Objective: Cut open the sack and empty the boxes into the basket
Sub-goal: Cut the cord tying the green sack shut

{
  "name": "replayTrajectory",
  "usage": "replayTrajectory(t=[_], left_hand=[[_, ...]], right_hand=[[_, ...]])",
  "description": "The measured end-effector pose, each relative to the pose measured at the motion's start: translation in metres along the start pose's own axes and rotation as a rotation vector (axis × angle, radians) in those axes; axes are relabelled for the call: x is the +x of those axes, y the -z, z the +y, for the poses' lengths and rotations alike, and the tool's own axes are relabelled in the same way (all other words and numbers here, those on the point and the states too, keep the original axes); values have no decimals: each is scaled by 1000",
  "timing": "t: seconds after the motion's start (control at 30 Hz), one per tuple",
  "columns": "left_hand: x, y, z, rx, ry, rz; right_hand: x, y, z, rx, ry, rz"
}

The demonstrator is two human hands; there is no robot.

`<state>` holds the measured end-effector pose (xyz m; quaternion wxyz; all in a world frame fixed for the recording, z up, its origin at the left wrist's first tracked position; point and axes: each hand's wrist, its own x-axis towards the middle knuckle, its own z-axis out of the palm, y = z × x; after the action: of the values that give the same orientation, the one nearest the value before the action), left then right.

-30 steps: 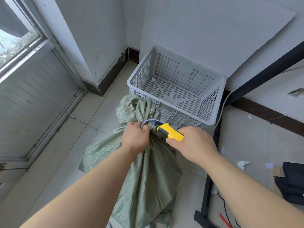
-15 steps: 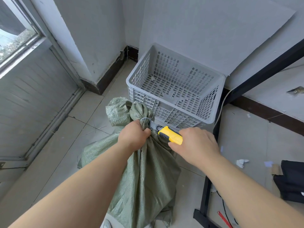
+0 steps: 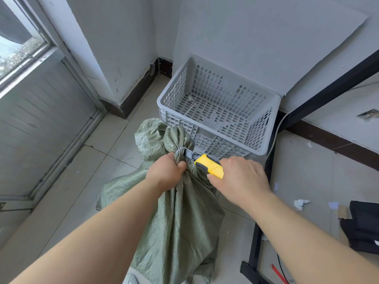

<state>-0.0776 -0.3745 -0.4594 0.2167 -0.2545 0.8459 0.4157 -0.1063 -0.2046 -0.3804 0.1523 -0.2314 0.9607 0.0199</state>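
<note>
One basket (image 3: 273, 119) on tiled floor (image 3: 102, 146), grey walls (image 3: 123, 37), dark skirting (image 3: 134, 100)

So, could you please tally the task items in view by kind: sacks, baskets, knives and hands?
Sacks: 1, the green sack
Baskets: 1, the grey basket
Knives: 1, the yellow knife
Hands: 2, the left hand and the right hand
Total: 5

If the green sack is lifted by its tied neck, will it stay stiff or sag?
Probably it sags: the green sack hangs in soft creases below the left hand. Its woven cloth looks rough, likely not slippery.
</note>
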Motion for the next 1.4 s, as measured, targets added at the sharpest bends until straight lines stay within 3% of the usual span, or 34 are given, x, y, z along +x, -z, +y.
replayTrajectory(t=[0.27, 0.47, 0.67, 0.83, 1.03, 1.23, 1.4], left_hand=[[-2, -9, 12, -37, 54, 8], [-2, -14, 9, -180, 81, 136], [-10, -14, 11, -134, -135, 306], [-10, -10, 10, -15, -230, 200], [-5, -13, 16, -67, -104, 190], [-15, -30, 17, 0, -215, 127], [-8, -18, 13, 114, -153, 133]], right_hand=[[-5, -5, -8, 37, -75, 20], [-1, -3, -7, 98, -98, -13], [-3, -5, 1, 163, -171, -41], [0, -6, 2, 185, -164, -39], [-5, -6, 1, 168, -173, 42], [4, -5, -6, 139, -120, 14], [2, -4, 4, 122, -99, -5]])
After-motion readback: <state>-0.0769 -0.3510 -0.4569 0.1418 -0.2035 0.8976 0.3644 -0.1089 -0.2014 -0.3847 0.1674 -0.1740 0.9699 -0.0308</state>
